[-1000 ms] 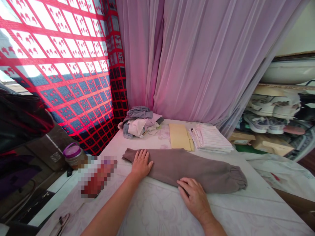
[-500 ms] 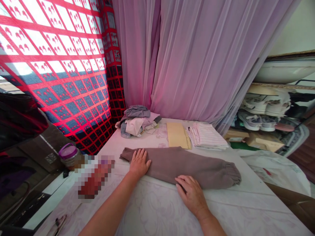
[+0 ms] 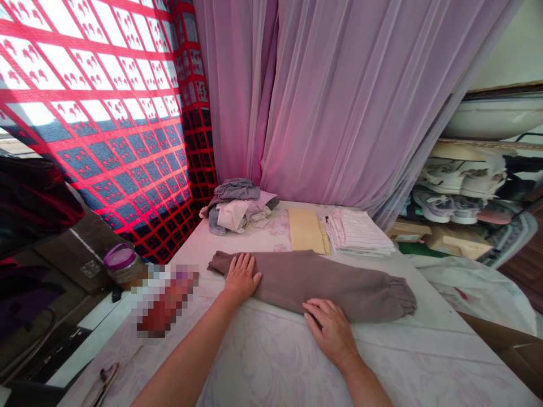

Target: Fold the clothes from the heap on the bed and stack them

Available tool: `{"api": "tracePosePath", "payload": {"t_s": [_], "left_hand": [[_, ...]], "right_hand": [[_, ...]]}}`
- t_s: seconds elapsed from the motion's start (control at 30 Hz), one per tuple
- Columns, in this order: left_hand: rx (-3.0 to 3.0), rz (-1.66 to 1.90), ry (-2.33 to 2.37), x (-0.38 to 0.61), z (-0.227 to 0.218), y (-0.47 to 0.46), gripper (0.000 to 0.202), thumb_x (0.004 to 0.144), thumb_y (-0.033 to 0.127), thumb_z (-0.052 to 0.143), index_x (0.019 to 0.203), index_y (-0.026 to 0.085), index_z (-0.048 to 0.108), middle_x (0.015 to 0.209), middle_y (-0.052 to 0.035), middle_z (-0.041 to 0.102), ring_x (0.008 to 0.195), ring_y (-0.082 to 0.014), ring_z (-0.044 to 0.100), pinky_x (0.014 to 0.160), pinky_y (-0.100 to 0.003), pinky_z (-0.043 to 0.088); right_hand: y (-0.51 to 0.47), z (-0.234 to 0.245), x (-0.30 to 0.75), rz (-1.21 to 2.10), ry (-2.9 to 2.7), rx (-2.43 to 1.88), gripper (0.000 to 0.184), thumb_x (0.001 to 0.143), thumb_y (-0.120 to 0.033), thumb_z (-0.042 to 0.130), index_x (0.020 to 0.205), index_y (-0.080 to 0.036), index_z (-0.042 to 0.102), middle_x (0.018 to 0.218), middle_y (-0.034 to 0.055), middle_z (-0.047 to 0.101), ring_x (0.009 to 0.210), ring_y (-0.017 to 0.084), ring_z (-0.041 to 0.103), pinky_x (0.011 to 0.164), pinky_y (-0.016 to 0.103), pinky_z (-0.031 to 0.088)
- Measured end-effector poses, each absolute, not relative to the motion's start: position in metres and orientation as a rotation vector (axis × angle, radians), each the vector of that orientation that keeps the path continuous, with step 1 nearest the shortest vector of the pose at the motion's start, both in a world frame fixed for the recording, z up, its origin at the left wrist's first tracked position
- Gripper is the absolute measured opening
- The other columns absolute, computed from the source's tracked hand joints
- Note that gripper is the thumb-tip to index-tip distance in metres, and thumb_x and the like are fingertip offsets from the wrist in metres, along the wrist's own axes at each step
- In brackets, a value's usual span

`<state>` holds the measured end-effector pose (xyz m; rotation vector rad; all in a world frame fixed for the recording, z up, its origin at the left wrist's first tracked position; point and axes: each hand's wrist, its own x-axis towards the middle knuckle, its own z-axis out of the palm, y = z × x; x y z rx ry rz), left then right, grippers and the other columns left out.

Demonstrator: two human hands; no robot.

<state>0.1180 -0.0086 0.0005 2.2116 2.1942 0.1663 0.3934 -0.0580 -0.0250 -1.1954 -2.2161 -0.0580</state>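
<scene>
Brown trousers (image 3: 314, 282) lie folded lengthwise across the table, the gathered elastic end at the right and a narrower end at the left. My left hand (image 3: 241, 278) rests flat on the left part of the trousers, fingers stretched out and thumb apart. At the near edge, around the middle, my right hand (image 3: 331, 330) touches the cloth with fingers loosely bent and a gap beside the thumb. Neither hand grips the fabric. Behind the trousers lie a folded yellow cloth (image 3: 306, 232) and a stack of striped folded cloth (image 3: 360, 230).
A loose heap of clothes (image 3: 237, 206) sits at the table's far left corner. Pinkish curtains (image 3: 331, 102) hang behind the table (image 3: 271, 362). To the left stands a jar with a purple lid (image 3: 121, 260), near a blurred reddish item. Shelves with shoes (image 3: 436, 204) are on the right.
The view has shifted slightly. Both hands stay at the same places on the trousers, and nothing on the table has visibly moved.
</scene>
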Motion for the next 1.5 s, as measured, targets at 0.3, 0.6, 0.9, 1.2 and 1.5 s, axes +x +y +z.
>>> {"api": "tracePosePath", "payload": {"t_s": [0.3,0.6,0.9,1.2,1.5], "left_hand": [[2.193,0.172,2.185,0.1172,-0.0027,-0.0060,0.062,0.092,0.048,0.032,0.145,0.016,0.038,0.153,-0.0102,0.032,0.143,-0.0261,0.024,0.118,-0.046,0.011],[2.164,0.173,2.188,0.1197,-0.0004,-0.0072,0.062,0.092,0.048,0.032,0.144,0.015,0.038,0.154,-0.0102,0.031,0.143,-0.0255,0.022,0.118,-0.046,0.010],[2.083,0.156,2.202,0.1229,0.0034,-0.0083,0.059,0.092,0.049,0.029,0.145,0.024,0.036,0.155,-0.0069,0.029,0.144,-0.0284,0.020,0.114,-0.062,0.003],[2.107,0.204,2.200,0.1221,0.0002,-0.0085,0.059,0.092,0.048,0.031,0.145,0.024,0.036,0.154,-0.0083,0.031,0.143,-0.0301,0.021,0.113,-0.063,0.006],[2.107,0.243,2.213,0.1225,0.0001,-0.0096,0.058,0.092,0.049,0.032,0.144,0.025,0.038,0.153,-0.0080,0.034,0.142,-0.0300,0.022,0.113,-0.062,0.005]], "right_hand": [[-0.0584,-0.0242,0.3933,-0.052,-2.219,-1.195,0.027,0.091,-0.030,0.047,0.099,-0.025,0.072,0.097,0.0057,0.069,0.090,0.019,0.062,0.075,0.031,0.047],[-0.0570,-0.0276,0.3951,-0.049,-2.189,-1.161,0.027,0.093,-0.031,0.045,0.099,-0.024,0.071,0.095,0.0046,0.070,0.089,0.017,0.063,0.078,0.031,0.048],[-0.0548,-0.0302,0.3958,-0.038,-2.172,-1.178,0.028,0.093,-0.033,0.045,0.096,-0.025,0.072,0.094,0.0050,0.071,0.088,0.019,0.064,0.077,0.032,0.049],[-0.0542,-0.0319,0.3959,-0.020,-2.174,-1.195,0.031,0.093,-0.034,0.043,0.097,-0.025,0.072,0.095,0.0068,0.071,0.089,0.020,0.064,0.079,0.034,0.049],[-0.0529,-0.0338,0.3967,-0.040,-2.164,-1.185,0.029,0.092,-0.033,0.045,0.095,-0.026,0.072,0.094,0.0047,0.071,0.087,0.018,0.064,0.078,0.032,0.049]]}}
